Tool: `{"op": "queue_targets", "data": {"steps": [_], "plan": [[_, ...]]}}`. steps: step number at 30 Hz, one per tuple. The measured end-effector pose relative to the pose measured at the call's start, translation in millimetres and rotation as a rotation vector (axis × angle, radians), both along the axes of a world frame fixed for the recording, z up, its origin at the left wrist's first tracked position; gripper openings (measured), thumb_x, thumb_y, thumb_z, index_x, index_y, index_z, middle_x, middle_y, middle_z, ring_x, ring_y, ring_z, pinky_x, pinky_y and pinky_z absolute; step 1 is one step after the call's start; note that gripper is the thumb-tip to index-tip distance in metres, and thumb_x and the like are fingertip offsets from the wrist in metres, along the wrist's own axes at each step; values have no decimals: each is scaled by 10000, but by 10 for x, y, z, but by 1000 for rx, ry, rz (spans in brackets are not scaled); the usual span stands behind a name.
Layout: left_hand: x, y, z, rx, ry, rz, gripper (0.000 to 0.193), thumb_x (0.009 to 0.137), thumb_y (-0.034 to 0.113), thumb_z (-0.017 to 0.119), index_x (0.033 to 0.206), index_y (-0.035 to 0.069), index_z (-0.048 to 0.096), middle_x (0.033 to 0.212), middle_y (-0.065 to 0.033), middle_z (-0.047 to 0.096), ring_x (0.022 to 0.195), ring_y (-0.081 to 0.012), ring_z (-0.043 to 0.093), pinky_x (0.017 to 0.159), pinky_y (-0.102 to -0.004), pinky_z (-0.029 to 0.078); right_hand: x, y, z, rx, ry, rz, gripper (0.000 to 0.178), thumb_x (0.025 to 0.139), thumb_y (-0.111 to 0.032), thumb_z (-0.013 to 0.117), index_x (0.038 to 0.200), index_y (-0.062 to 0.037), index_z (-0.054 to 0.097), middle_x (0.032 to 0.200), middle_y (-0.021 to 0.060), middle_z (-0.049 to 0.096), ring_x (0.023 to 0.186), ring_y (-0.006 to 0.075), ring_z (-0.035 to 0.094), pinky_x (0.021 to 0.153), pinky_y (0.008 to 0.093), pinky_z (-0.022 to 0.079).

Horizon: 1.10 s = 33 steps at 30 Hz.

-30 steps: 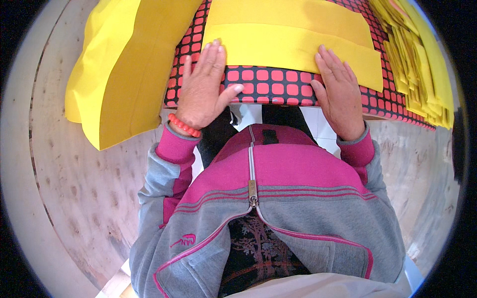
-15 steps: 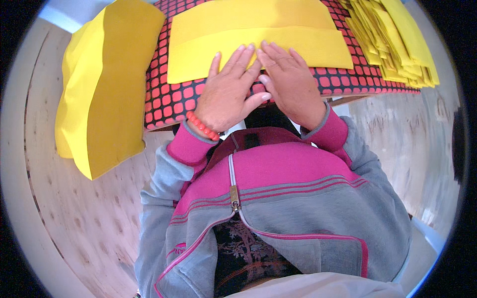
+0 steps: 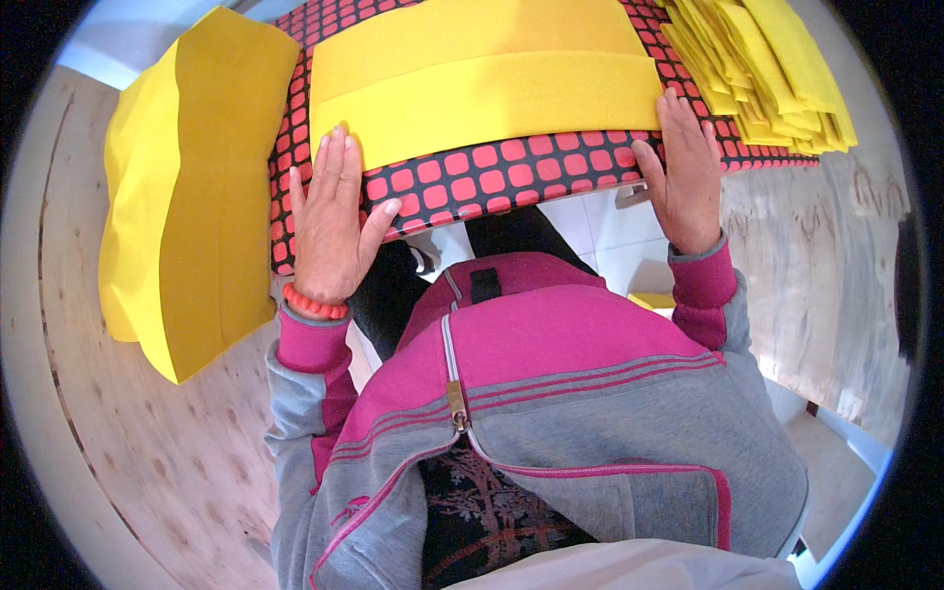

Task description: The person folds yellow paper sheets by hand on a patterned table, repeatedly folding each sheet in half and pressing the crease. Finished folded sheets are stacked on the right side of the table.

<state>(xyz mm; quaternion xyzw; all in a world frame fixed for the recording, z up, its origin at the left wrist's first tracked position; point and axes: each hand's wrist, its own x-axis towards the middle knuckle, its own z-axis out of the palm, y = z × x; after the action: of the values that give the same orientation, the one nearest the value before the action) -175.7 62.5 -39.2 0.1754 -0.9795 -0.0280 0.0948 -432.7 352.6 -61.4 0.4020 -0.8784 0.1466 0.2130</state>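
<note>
A yellow cloth [image 3: 492,98] lies on the red-and-black patterned board in front of me, its near edge folded over into a wide band. At the band's near left corner rests my left hand [image 3: 329,216], fingers stretched out and thumb apart, a red bead bracelet round the wrist. My right hand [image 3: 685,172] lies with straight fingers by the band's right end, its fingertips at the cloth's edge. Neither hand grips anything.
The padded board [image 3: 511,177] has a curved near edge above my lap. A large yellow cloth sheet [image 3: 197,197] hangs over its left side. Folded yellow cloths [image 3: 757,74] are piled at the far right. Pale wooden surfaces [image 3: 796,236] lie on both sides.
My hands have slid apart from the middle of the folded band, the left to its left corner, the right to its right end. The view has shifted slightly.
</note>
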Motion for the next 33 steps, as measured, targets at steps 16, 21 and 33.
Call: {"op": "queue_targets", "data": {"steps": [16,21,33], "plan": [[-166,66,73,15,81,-112,629,927,312,602,1464,41,419,1534,-155,396,1438,-293,350,1181,-504,208,52,-96,26,-18,-20,161,560,897,-368,653,1332,-27,556,1433,144,520,1328,296,485,1123,476,316],[-262,-8,244,-102,53,-161,471,894,157,610,1345,45,541,1337,-176,584,1240,-339,551,1107,-507,358,54,-145,177,-42,85,130,570,884,-379,676,1305,-12,562,1402,178,535,1305,316,498,1116,489,316],[-516,-199,298,-279,-7,-181,356,803,19,548,1146,61,633,981,-144,689,969,-312,658,1000,-457,474,17,-658,297,-28,56,495,529,846,-77,636,1359,-58,511,1350,159,565,1242,346,534,1058,433,421]]}}
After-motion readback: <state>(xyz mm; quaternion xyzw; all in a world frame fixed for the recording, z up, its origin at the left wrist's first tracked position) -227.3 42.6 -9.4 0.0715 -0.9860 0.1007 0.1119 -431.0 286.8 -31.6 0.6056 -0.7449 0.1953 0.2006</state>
